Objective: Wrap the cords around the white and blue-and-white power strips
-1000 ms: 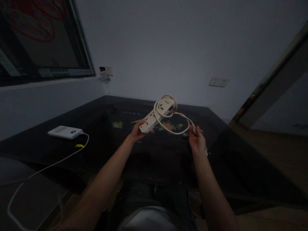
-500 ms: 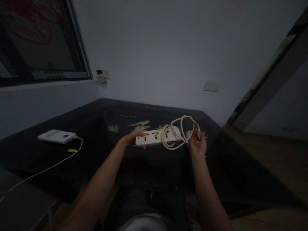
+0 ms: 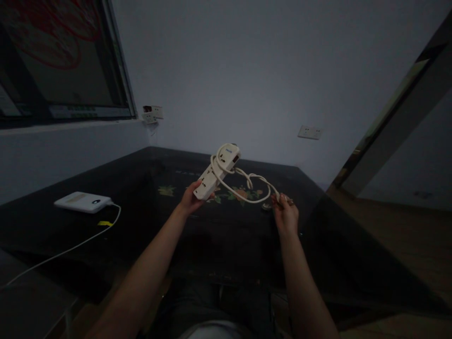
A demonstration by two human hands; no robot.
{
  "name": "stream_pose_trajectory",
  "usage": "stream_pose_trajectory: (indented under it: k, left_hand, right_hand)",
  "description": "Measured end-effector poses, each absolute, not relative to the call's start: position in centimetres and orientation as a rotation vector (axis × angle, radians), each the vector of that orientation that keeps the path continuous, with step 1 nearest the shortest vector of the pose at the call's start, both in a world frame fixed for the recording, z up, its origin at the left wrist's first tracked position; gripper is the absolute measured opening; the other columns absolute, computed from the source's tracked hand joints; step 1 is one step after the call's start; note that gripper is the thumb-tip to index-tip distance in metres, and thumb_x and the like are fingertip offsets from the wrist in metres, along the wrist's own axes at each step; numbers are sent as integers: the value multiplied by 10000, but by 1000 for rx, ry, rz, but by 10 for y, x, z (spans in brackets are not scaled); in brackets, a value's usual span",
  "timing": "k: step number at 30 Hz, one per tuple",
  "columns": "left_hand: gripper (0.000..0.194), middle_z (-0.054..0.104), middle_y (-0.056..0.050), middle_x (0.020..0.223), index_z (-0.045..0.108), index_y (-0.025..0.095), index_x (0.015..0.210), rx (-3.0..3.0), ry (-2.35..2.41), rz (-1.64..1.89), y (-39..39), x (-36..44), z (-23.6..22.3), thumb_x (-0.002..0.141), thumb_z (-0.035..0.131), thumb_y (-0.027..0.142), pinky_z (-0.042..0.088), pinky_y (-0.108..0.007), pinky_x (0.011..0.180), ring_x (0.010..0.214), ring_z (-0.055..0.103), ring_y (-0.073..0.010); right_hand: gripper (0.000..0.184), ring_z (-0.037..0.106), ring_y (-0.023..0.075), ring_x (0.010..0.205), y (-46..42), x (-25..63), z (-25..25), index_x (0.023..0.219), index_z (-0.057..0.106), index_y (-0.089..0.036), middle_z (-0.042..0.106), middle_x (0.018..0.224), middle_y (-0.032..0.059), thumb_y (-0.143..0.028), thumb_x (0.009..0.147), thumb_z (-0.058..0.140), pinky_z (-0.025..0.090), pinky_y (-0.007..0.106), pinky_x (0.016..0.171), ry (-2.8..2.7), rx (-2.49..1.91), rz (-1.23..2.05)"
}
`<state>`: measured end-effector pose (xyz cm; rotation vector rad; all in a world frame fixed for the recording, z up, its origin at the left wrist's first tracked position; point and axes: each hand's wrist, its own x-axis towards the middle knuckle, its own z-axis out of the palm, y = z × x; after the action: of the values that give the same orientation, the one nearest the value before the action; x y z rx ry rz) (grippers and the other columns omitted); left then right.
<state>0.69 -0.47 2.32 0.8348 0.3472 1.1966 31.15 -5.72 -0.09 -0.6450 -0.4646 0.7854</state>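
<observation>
- The left hand (image 3: 189, 200) pinches the near end of the strip (image 3: 208, 181), thumb on the socket face, fingers curled underneath
- The right hand (image 3: 286, 217) has its fingertips closed on the plug (image 3: 282, 198) end of the cord (image 3: 261, 201); in this dim light the plug's exact shape is hard to make out
- The strip is held up over the dark table (image 3: 226, 240), tilted, its far end raised and leaning to the right
- The cord wraps around the strip's far half, then sags in a twisted loop between the hands
- Gripped only at one end, the strip could swing or slip if the left thumb eased, since most of its length lies beyond that hand
- A hard pull from the right hand could tighten the wraps into a knot, or jerk the strip round in the left hand
- The low loop could catch the small round thing (image 3: 266, 206) just beside the right hand, if the hands dropped
- The power bank (image 3: 83, 202) and its thin cable (image 3: 119, 212) lie well apart to the left, so a snag there seems unlikely
</observation>
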Motion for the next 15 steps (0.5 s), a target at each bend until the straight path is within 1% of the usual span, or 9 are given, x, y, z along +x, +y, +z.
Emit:
stream_pose_trajectory:
  k: [3, 5, 7, 11, 15]
  left_hand:
    - [298, 683, -61, 873, 586, 152, 1030, 780, 440, 1356, -1, 13, 26, 767, 571, 292, 533, -290, 622, 704, 641, -176]
    - [319, 683, -63, 909, 591, 152, 1031, 808, 526, 1454, 5, 16, 23, 750, 592, 304, 515, -268, 606, 714, 642, -171]
    - [374, 682, -69, 938, 591, 157, 1050, 882, 671, 1529, 13, 16, 17, 735, 598, 359, 494, -252, 585, 721, 648, -174]
    - [478, 685, -74, 901, 593, 157, 1046, 1012, 964, 1577, 27, 11, 1, 724, 556, 508, 457, -239, 554, 705, 649, -182]
    - [522, 688, -85, 857, 598, 148, 1042, 1086, 1110, 1550, 30, 6, -8, 723, 538, 557, 441, -247, 543, 698, 639, -196]
  right_hand:
    - [288, 677, 117, 598, -59, 306, 0, 746, 631, -130, 697, 677, -3, -235, 575, 838, 560, 188, 562, -579, -736, 875]
    - [298, 668, 119, 572, -61, 303, 0, 739, 643, -131, 698, 667, 6, -252, 559, 847, 548, 184, 521, -655, -799, 952]
    - [286, 666, 127, 569, -63, 301, 1, 723, 651, -141, 702, 660, 10, -264, 556, 848, 553, 200, 516, -715, -844, 1029]
    - [268, 679, 151, 599, -68, 295, 5, 700, 665, -141, 710, 679, 32, -287, 562, 843, 569, 232, 542, -768, -854, 1144]
    - [257, 694, 162, 644, -71, 294, 10, 720, 673, -135, 708, 705, 26, -275, 579, 837, 567, 220, 543, -735, -717, 1211]
